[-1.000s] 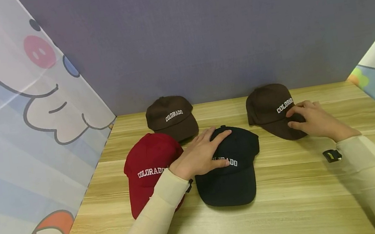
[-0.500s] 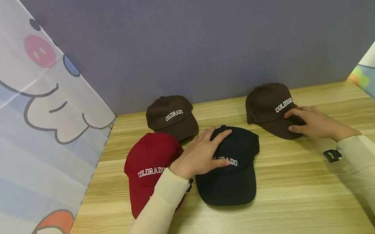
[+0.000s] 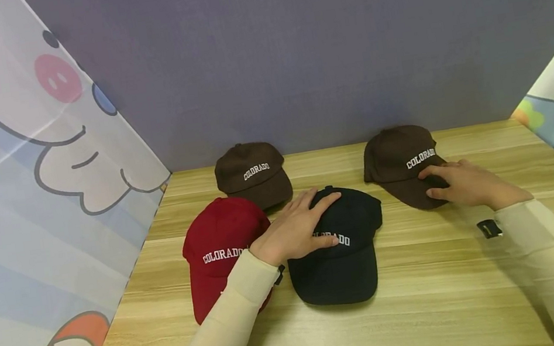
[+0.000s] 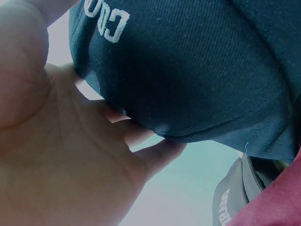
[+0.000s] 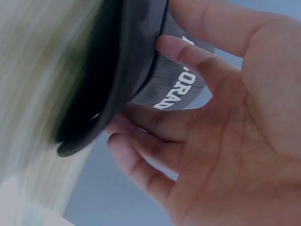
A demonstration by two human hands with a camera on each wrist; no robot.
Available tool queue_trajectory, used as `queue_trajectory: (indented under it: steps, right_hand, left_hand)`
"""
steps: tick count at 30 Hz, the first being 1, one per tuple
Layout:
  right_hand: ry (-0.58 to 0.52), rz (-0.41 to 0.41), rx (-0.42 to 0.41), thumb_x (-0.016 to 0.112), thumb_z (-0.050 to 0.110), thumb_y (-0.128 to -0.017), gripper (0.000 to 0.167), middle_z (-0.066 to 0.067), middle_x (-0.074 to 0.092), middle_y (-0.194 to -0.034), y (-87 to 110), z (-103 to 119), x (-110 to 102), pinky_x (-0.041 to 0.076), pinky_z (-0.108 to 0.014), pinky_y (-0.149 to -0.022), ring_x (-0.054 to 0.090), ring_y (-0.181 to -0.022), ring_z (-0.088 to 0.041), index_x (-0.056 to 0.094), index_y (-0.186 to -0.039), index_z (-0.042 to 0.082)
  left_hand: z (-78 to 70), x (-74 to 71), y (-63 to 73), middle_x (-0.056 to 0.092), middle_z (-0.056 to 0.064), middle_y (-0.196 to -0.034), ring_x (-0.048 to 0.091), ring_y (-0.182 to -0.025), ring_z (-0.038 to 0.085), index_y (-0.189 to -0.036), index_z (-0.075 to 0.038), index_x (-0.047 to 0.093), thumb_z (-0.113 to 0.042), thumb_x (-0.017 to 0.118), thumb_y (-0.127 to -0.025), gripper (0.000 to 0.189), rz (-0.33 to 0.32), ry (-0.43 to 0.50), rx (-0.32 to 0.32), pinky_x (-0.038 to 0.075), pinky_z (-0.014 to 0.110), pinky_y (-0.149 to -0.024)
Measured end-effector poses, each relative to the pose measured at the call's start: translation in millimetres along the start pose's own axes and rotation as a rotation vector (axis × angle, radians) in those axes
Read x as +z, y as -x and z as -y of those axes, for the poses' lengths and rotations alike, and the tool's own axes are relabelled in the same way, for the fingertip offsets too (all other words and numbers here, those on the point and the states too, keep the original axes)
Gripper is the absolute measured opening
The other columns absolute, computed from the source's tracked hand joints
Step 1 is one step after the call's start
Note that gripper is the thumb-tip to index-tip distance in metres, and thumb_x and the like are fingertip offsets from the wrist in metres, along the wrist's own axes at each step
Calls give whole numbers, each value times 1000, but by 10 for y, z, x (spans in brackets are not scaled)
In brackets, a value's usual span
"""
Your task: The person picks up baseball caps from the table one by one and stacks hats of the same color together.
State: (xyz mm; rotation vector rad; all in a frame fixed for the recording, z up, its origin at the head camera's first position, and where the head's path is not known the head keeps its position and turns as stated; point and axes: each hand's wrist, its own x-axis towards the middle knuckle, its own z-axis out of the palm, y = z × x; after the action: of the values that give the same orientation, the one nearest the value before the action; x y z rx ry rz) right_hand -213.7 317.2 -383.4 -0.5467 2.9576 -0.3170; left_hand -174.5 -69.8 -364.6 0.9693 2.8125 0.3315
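Note:
A black cap [image 3: 335,277] with white COLORADO lettering lies left of the middle of the table. My left hand [image 3: 293,231] rests on its crown, fingers spread and thumb across the lettering; in the left wrist view the fingers lie along the cap's side. At the back right is a brown cap [image 3: 393,150] with the same lettering. My right hand [image 3: 470,184] pinches its brim at the right side between thumb and fingers. In the right wrist view some fingers pass behind the brim [image 5: 138,56].
A red cap [image 3: 221,231] lies left of the black one, partly under my left forearm. Behind it sits a second brown cap [image 3: 250,168]. A grey panel [image 3: 293,58] borders the wooden table [image 3: 434,304] at the back; a printed cloth [image 3: 6,175] stands at left.
My right hand has shifted slightly left along the brown cap's brim, and that cap has turned a little. The left hand and the other caps have stayed put.

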Motion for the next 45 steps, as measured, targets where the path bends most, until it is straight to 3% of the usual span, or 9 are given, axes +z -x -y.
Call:
queue_trajectory:
  steps: [11,25,35,45]
  right_hand:
    - [87,94,34,65,32,-98,48,-36,60,-132,64,115,-106,48,-69,-86,55,-117,-63,59,-140,9]
    - [120,118,31,63,30,-99,39,-31,64,-131,85,225,-148,48,-69,-87,56,-118,-61,67,-133,9]
    - [116,144,26,63,31,-99,39,-29,66,-129,125,287,-174,46,-72,-89,49,-123,-66,69,-131,10]
    - [101,138,18,65,33,-98,37,-26,68,-126,173,298,-178,47,-70,-88,56,-120,-60,71,-127,11]
  left_hand:
    - [9,10,3,20,14,-170,24,-157,35,-162,-39,19,-52,69,-94,86,-6,1,4,26,55,-125]
    - [18,0,1,16,10,-171,22,-157,34,-162,-40,18,-52,69,-95,86,8,6,-7,24,54,-126]
    - [25,10,3,16,10,-171,22,-157,34,-163,-40,17,-53,68,-94,86,13,2,-17,24,53,-126]
    - [14,16,-10,18,10,-171,23,-157,34,-162,-40,17,-54,68,-94,86,4,-5,-1,25,53,-126]
